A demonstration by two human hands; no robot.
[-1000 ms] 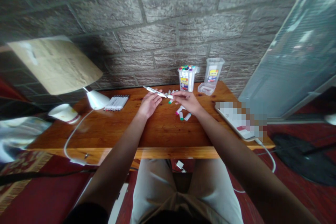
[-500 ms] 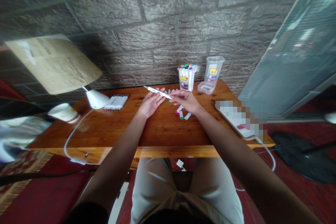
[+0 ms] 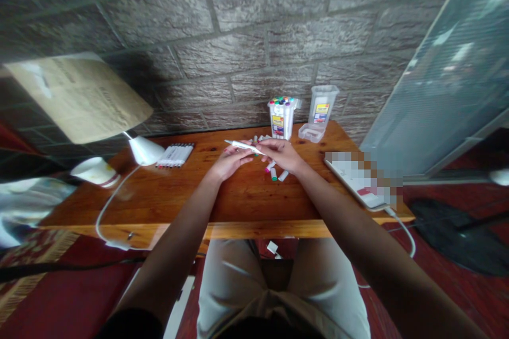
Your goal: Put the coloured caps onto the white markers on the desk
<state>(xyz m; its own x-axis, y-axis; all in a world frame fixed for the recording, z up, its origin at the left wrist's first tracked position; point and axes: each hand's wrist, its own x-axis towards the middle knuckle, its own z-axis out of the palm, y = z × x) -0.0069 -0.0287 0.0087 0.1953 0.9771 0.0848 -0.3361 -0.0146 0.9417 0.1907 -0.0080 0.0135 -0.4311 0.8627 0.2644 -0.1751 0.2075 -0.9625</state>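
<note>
My right hand (image 3: pixel 281 153) pinches a white marker (image 3: pixel 243 145) by its right end and holds it level above the wooden table (image 3: pixel 167 196). My left hand (image 3: pixel 233 161) sits just under the marker's middle, its fingers curled up against the barrel. Loose marker caps (image 3: pixel 275 171) with pink and green tips lie on the table below my right hand. Behind them stands a clear box of coloured markers (image 3: pixel 281 116).
An empty clear box (image 3: pixel 323 106) and its lid (image 3: pixel 313 132) stand at the back right. A row of white markers (image 3: pixel 175 155) lies at the back left beside a white lamp (image 3: pixel 145 151). A paper cup (image 3: pixel 93 171) sits far left, a white device (image 3: pixel 358 180) at right.
My left hand's fingers, stretched open under the marker a second ago, have curled up onto it. The marker has dropped slightly and levelled out, drawn a little toward me.
</note>
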